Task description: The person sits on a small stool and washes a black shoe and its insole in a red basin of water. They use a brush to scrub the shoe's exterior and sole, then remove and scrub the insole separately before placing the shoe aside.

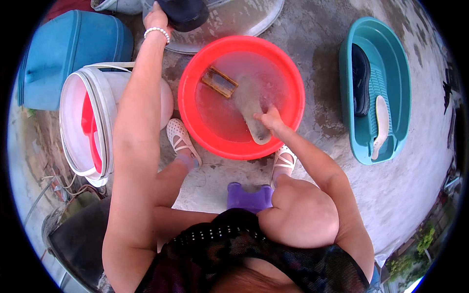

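My left hand is stretched far forward and grips a dark shoe, partly cut off by the top edge of view. With my right hand I hold a greyish insole by its side near the heel, thumb on top. The insole lies in cloudy water inside a red plastic basin, its heel close to the near rim. A brown scrubbing brush rests in the water to the left of the insole.
To the right, a teal plastic tub holds a dark shoe and a pale insole. On the left are a tipped white bucket with a red scoop inside and a blue barrel. A purple stool stands near my legs.
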Demonstrator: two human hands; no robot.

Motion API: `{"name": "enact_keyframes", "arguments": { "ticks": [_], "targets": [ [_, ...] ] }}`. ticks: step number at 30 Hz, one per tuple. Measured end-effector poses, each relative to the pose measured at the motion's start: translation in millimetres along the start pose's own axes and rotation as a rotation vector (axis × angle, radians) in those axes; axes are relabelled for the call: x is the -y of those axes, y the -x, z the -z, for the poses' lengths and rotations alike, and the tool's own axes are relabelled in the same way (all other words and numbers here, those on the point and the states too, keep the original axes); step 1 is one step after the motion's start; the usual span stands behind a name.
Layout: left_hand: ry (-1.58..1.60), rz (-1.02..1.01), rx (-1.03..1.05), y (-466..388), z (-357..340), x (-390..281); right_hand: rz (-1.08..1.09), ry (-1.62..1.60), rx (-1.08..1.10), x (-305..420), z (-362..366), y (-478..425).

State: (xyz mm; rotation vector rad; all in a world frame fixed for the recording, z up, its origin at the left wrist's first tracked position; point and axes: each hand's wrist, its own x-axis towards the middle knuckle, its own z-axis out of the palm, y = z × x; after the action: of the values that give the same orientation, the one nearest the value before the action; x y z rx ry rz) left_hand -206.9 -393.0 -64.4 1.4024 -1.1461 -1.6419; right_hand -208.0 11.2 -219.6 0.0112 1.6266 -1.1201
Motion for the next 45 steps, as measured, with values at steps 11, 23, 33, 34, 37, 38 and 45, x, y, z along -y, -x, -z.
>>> {"name": "enact_keyframes", "arguments": {
  "ticks": [11, 23, 33, 34, 37, 38, 45],
  "targets": [
    [-0.201, 0.138, -0.215, 189.7, 45.1, 171.9, -0.08, -0.658, 0.481, 12.0, 1.7, 34.9],
    [0.933, 0.739, 0.537, 237.1, 75.1, 216.0, -0.116, 0.091, 0.534, 44.4, -5.5, 39.6],
    [0.9, 0.779, 0.447, 233.7, 102.6, 214.1, 0.762, 1.026, 0.013, 118.9, -77.7, -36.1],
    [0.913, 0.783, 0.437, 233.5, 102.0, 213.1, 0.786, 1.075, 0.069, 117.6, -90.6, -42.3],
    [0.956, 0.799, 0.405, 231.5, 112.1, 212.0, 0.82, 1.317, 0.123, 114.1, -117.7, -51.5],
    [0.975, 0.813, 0.405, 229.9, 116.1, 216.2, 0.779, 1.393, 0.102, 113.7, -122.3, -53.3],
    [0.933, 0.759, 0.391, 231.4, 110.1, 211.8, 0.22, 0.457, 0.221, 93.1, -74.0, -102.8]
  ]
}}
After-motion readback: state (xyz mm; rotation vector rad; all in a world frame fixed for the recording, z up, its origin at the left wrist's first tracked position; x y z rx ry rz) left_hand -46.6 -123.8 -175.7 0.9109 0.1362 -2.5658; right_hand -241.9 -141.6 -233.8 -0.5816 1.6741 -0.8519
